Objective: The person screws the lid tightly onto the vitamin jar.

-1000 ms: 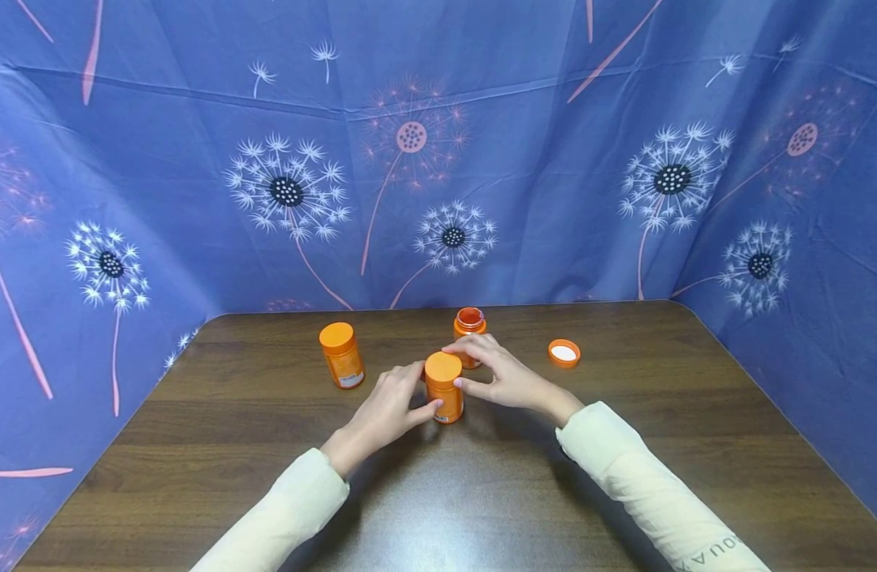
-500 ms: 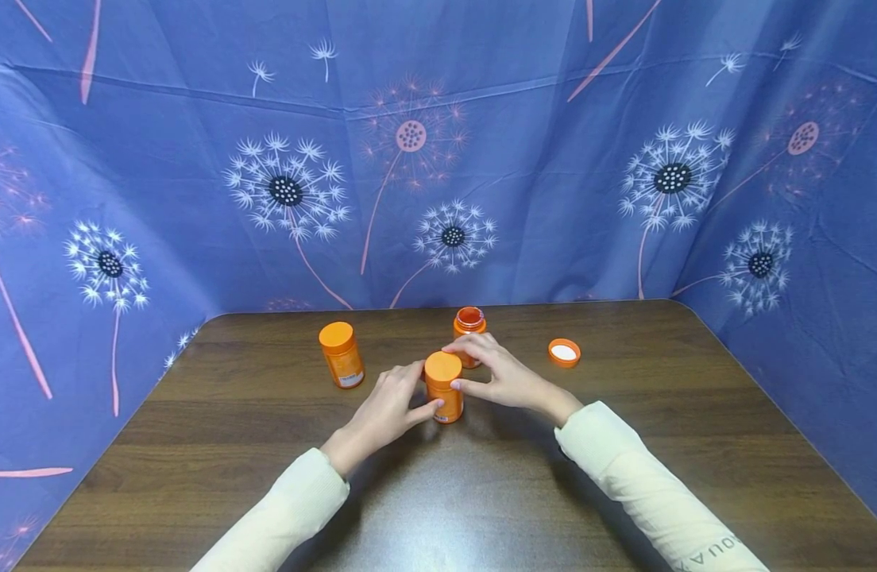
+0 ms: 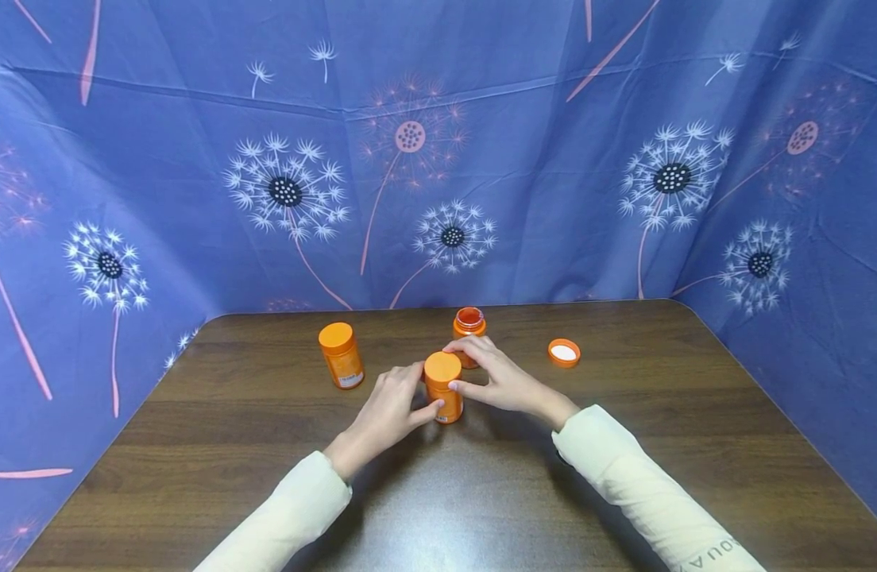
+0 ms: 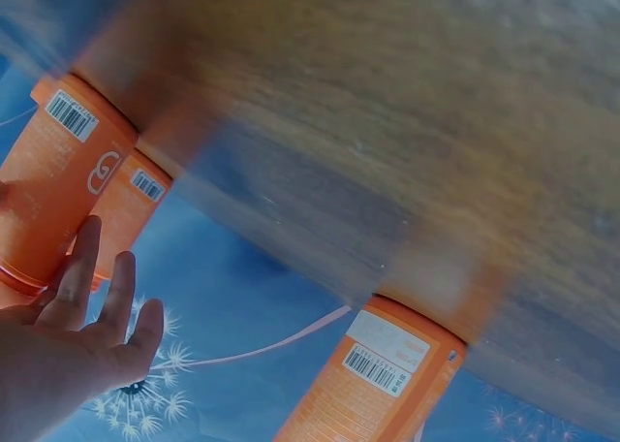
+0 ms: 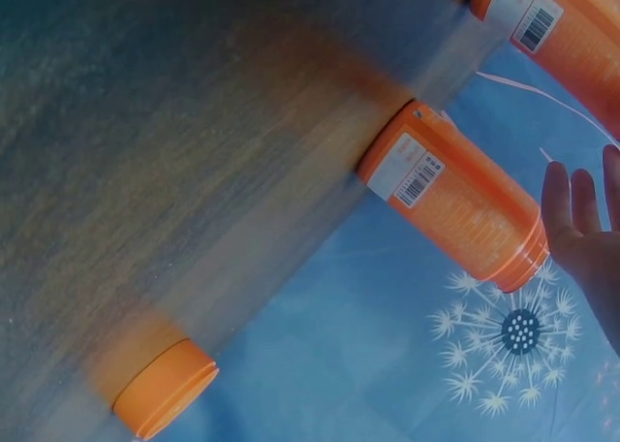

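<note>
Wood-grain tabletop [image 3: 481, 492], smooth cylindrical orange jar [image 3: 440, 388] between bare fingers [image 3: 469, 346].

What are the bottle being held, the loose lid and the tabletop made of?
Held bottle: probably plastic, smooth with a slight sheen, judging by its even orange colour.
Loose lid: likely plastic too, same orange; its white inside may be another material.
Tabletop: wood or wood-look laminate, lightly glossy; it shows brown grain and a bright reflection.

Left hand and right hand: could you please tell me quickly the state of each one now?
Left hand: holding the front orange jar around its body.
Right hand: holding the same jar at its lid.
</note>
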Tool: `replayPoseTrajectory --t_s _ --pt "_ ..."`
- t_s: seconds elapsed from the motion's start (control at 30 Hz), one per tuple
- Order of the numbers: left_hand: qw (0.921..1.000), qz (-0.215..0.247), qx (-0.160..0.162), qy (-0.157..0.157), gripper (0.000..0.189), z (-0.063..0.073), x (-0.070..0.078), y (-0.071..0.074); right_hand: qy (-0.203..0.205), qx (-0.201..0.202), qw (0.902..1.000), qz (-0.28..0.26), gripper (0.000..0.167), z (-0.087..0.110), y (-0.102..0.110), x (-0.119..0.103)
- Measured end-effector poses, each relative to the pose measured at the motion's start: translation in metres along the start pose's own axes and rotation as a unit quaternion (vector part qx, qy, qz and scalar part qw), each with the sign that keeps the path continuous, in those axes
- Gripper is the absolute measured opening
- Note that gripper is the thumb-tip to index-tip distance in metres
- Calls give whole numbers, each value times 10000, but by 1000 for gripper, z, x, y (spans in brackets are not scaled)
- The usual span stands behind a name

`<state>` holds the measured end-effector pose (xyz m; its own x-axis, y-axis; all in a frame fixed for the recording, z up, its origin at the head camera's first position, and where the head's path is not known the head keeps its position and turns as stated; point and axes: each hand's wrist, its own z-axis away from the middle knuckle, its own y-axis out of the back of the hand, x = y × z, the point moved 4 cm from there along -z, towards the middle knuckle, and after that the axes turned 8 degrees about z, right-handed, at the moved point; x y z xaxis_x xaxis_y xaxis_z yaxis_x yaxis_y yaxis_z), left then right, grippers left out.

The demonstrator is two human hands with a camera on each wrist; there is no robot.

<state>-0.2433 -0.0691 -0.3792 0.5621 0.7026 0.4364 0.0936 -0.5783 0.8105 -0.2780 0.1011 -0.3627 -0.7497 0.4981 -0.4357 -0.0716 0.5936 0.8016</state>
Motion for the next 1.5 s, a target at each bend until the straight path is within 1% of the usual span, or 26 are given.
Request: replayPoseTrajectory --t_s 0.2,0.5,0.73,0.9,1.1,1.3,1.5 --pt "9999 -125 48 18 48 0 0 -1 -3 -29 10000 -33 46 0 0 0" --pt "10000 -41 -16 79 49 0 -1 0 -40 32 10000 -49 48 1 1 1" --pt "9999 -142 21 48 50 -1 -1 1 -14 -11 10000 -92 48 1 1 1" --pt "9997 -231 58 77 51 -1 -2 2 33 -29 10000 3 48 0 1 2" --pt "9987 -399 303 113 51 -1 -2 4 -12 24 9999 146 47 1 5 6" --pt "9972 -432 529 301 49 -2 -7 5 -23 68 9992 400 46 4 11 12" --pt "9945 -486 789 485 46 -2 -14 7 -157 85 9985 517 48 9 17 22"
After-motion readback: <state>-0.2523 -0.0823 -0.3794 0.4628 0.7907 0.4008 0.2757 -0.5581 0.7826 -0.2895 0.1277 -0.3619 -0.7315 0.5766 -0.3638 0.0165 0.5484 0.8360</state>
